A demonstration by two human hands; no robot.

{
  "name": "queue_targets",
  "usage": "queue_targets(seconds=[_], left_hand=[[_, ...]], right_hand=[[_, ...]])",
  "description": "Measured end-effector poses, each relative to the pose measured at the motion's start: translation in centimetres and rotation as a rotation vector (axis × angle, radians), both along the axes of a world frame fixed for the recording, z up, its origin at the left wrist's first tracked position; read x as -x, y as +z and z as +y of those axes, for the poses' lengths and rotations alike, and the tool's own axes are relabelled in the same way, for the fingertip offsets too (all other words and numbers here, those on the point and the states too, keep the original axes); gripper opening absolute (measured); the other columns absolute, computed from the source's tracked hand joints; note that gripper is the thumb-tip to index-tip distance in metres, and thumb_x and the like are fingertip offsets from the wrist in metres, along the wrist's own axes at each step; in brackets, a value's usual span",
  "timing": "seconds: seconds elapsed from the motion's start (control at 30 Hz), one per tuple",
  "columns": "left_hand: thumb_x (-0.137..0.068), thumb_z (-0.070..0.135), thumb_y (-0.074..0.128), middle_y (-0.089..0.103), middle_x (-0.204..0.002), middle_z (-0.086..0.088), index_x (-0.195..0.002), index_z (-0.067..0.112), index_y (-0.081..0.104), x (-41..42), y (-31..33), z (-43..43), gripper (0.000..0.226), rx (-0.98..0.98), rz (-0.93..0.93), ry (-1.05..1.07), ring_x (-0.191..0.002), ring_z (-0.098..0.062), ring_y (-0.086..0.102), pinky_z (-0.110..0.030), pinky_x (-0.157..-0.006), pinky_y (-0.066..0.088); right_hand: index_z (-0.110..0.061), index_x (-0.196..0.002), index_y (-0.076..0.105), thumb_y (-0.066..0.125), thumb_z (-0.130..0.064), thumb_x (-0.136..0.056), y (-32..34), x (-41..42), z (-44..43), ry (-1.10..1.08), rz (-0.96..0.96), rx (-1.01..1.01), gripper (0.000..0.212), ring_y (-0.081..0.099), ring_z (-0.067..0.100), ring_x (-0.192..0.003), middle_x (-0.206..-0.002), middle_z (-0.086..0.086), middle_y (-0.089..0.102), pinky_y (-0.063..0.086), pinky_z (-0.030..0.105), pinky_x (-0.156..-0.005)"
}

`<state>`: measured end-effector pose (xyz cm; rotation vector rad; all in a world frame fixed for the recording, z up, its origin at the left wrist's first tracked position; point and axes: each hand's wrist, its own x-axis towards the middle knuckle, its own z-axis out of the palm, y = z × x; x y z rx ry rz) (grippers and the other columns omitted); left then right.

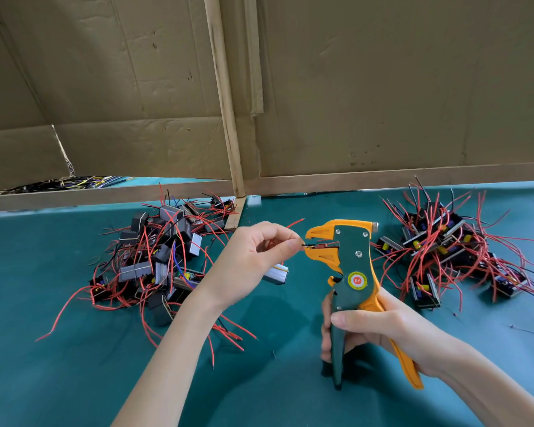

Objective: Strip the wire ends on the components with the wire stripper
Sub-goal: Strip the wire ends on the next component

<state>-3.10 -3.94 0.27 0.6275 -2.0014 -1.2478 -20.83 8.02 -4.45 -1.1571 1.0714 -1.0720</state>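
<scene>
My right hand (379, 328) grips the handles of an orange and green wire stripper (350, 272), held upright with its jaws pointing left. My left hand (253, 260) pinches a thin black wire (306, 244) between thumb and forefinger, and the wire's tip sits in the stripper's jaws. A small silver-grey component (276, 274) hangs below my left hand, partly hidden by it. A red wire (295, 223) sticks up behind my left fingers.
A pile of dark components with red wires (161, 257) lies on the green table (59, 365) to the left. A second pile (450, 251) lies at the right. Cardboard walls (383, 87) and a wooden strip (225, 118) close off the back.
</scene>
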Motion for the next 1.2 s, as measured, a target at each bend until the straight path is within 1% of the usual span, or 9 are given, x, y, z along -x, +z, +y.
queue_targets(seconds=[0.1,0.27,0.47,0.6,0.7,0.87,0.97,1.03,1.2], left_hand=[[-0.086,0.020,0.066,0.066,-0.088,-0.015,-0.080,0.024,0.073,-0.1,0.0,0.0,0.010,0.000,-0.009,0.001,-0.078,-0.017,0.052,-0.022,-0.072,0.043],[-0.087,0.017,0.067,0.064,-0.078,0.005,-0.080,0.024,0.072,-0.2,0.0,-0.3,0.011,-0.003,-0.021,-0.011,-0.076,-0.015,0.052,-0.020,-0.071,0.043],[-0.086,0.017,0.067,0.062,-0.079,0.005,-0.079,0.026,0.072,-0.5,0.0,-0.7,0.013,0.021,-0.027,-0.004,-0.075,-0.009,0.052,-0.016,-0.070,0.041],[-0.080,0.031,0.066,0.064,-0.081,0.006,-0.079,0.026,0.072,-0.5,0.0,-0.6,0.008,0.011,-0.010,-0.013,-0.076,-0.009,0.053,-0.017,-0.072,0.043],[-0.076,0.037,0.065,0.064,-0.080,0.007,-0.080,0.024,0.072,-0.5,0.0,-0.6,0.015,0.004,0.005,-0.023,-0.076,-0.009,0.054,-0.017,-0.071,0.044],[-0.088,0.020,0.065,0.064,-0.082,0.000,-0.082,0.028,0.073,-0.1,-0.7,-0.8,0.013,0.027,-0.010,0.018,-0.073,-0.009,0.050,-0.015,-0.069,0.041],[-0.090,0.019,0.064,0.064,-0.081,-0.010,-0.080,0.031,0.072,-0.1,-1.1,-1.0,0.018,0.035,-0.034,0.048,-0.070,-0.011,0.047,-0.017,-0.067,0.039],[-0.090,0.017,0.064,0.066,-0.086,-0.015,-0.081,0.027,0.072,-0.1,-1.4,-1.2,0.016,0.029,-0.028,0.079,-0.070,-0.010,0.049,-0.017,-0.068,0.041],[-0.091,0.014,0.062,0.063,-0.073,0.016,-0.084,0.021,0.070,0.3,-2.1,-1.4,0.013,0.095,-0.035,0.148,-0.071,-0.003,0.051,-0.012,-0.071,0.042]], right_hand=[[-0.010,-0.085,0.066,0.075,-0.026,-0.075,-0.1,0.0,0.0,0.004,-0.001,0.010,0.021,0.067,0.045,-0.079,-0.082,0.027,0.067,0.055,0.053,-0.078],[-0.010,-0.082,0.067,0.075,-0.027,-0.074,0.1,-0.2,0.0,-0.012,0.011,0.013,0.020,0.067,0.045,-0.078,-0.079,0.028,0.066,0.056,0.049,-0.073],[-0.015,-0.072,0.065,0.077,-0.029,-0.067,0.2,-1.3,0.2,-0.121,0.037,0.003,0.019,0.066,0.038,-0.062,-0.068,0.022,0.065,0.056,0.040,-0.060],[-0.022,-0.064,0.065,0.074,-0.026,-0.069,0.1,-2.1,0.3,-0.170,0.042,0.029,0.011,0.062,0.034,-0.053,-0.062,0.019,0.063,0.054,0.038,-0.055],[-0.021,-0.061,0.064,0.071,-0.029,-0.070,0.1,-2.5,0.3,-0.207,0.050,0.034,0.014,0.058,0.030,-0.047,-0.056,0.020,0.061,0.051,0.032,-0.050],[-0.013,-0.049,0.051,0.066,-0.033,-0.069,-1.0,-3.0,0.1,-0.384,0.082,0.037,0.032,0.044,0.024,-0.032,-0.043,0.019,0.049,0.043,0.027,-0.042],[-0.008,-0.056,0.058,0.073,-0.029,-0.068,-0.7,-2.3,0.0,-0.238,-0.013,-0.022,0.028,0.055,0.030,-0.041,-0.052,0.022,0.055,0.051,0.034,-0.047],[-0.007,-0.073,0.065,0.077,-0.024,-0.067,-0.4,-1.9,-0.1,-0.097,-0.133,-0.033,0.022,0.066,0.039,-0.062,-0.069,0.028,0.063,0.057,0.044,-0.061],[-0.003,-0.081,0.069,0.076,-0.020,-0.064,-0.9,-1.1,-0.7,-0.052,-0.213,-0.066,0.025,0.068,0.046,-0.077,-0.081,0.032,0.066,0.057,0.048,-0.071]])
